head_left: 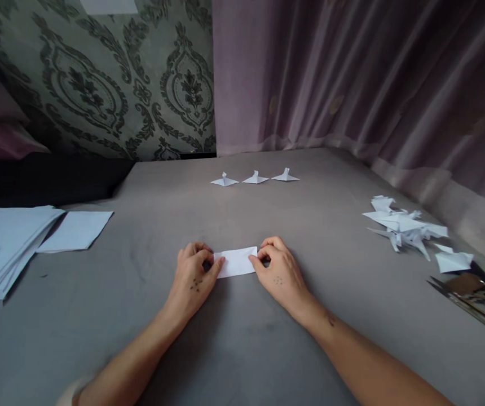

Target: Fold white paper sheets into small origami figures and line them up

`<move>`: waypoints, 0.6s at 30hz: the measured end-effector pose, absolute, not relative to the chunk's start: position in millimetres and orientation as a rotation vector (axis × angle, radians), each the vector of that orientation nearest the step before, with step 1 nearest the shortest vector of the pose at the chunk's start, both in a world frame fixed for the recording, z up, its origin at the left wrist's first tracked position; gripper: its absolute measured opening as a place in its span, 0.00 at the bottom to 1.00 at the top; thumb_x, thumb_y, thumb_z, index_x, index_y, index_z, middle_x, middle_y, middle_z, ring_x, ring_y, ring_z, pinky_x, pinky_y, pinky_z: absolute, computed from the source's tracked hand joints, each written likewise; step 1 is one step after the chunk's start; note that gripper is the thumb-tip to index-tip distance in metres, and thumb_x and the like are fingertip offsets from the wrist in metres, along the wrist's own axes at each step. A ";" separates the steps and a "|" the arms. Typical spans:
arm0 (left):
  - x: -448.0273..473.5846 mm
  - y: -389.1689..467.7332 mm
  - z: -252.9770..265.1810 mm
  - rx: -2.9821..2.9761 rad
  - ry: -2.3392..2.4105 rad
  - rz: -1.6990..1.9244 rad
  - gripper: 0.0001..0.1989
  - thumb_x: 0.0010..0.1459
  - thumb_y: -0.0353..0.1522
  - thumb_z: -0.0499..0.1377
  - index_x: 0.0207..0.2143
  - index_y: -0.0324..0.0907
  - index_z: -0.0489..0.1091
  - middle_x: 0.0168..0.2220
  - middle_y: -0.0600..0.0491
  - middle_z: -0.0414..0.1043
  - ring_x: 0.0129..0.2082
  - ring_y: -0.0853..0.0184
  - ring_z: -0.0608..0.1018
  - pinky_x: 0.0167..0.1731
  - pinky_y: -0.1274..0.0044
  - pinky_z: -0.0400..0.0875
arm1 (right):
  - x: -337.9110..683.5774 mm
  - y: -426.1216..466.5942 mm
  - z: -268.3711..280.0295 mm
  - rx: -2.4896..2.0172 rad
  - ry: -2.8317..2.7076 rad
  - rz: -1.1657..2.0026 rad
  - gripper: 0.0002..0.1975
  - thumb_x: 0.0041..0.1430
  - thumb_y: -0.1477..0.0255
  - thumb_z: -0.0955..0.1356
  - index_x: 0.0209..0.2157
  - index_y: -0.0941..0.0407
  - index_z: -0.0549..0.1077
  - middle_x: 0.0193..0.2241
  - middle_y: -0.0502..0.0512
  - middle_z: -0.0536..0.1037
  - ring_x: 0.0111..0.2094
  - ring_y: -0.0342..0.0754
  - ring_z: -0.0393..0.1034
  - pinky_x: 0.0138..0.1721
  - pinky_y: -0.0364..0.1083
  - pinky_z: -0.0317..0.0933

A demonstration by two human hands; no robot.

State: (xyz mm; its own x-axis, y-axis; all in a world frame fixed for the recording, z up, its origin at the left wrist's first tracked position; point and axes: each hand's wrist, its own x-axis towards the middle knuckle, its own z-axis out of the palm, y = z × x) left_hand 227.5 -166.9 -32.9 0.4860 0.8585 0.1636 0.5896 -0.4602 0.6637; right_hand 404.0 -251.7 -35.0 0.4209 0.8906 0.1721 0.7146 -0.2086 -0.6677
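Note:
Between my two hands, a small white rectangle of paper is held just over the grey cloth surface. My left hand pinches its left end between thumb and fingers. The opposite end is pinched the same way by my right hand, with the thumb on the near face. The paper looks flat, and whether it has folded layers I cannot tell. Beyond the hands stand three folded paper birds in a row: a left one, a middle one and a right one.
At the left lie a stack of white sheets and a separate paper piece. A heap of folded paper shapes sits at the right, with scissors and other small items nearer me. A patterned wall and a purple curtain bound the far side.

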 end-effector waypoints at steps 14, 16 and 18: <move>228.4 -170.3 -23.5 2.142 1.228 0.595 0.14 0.55 0.40 0.57 0.22 0.41 0.70 0.40 0.46 0.68 0.42 0.57 0.68 0.45 0.62 0.63 | 404.3 -250.1 -32.3 -2.010 -1.370 0.320 0.11 0.56 0.74 0.65 0.21 0.56 0.69 0.36 0.56 0.72 0.32 0.45 0.69 0.38 0.47 0.62; 228.4 -170.5 -24.3 2.151 1.225 0.596 0.14 0.55 0.40 0.57 0.22 0.41 0.70 0.40 0.45 0.67 0.42 0.57 0.68 0.45 0.62 0.63 | 404.3 -250.1 -31.9 -2.007 -1.360 0.330 0.10 0.56 0.74 0.65 0.21 0.56 0.68 0.36 0.56 0.72 0.33 0.46 0.69 0.38 0.47 0.62; 228.2 -170.5 -26.1 2.162 1.223 0.621 0.14 0.55 0.40 0.57 0.23 0.41 0.70 0.40 0.45 0.67 0.41 0.57 0.68 0.45 0.62 0.64 | 404.3 -249.9 -31.3 -2.005 -1.351 0.338 0.10 0.55 0.75 0.65 0.20 0.56 0.68 0.35 0.56 0.72 0.33 0.46 0.69 0.39 0.47 0.62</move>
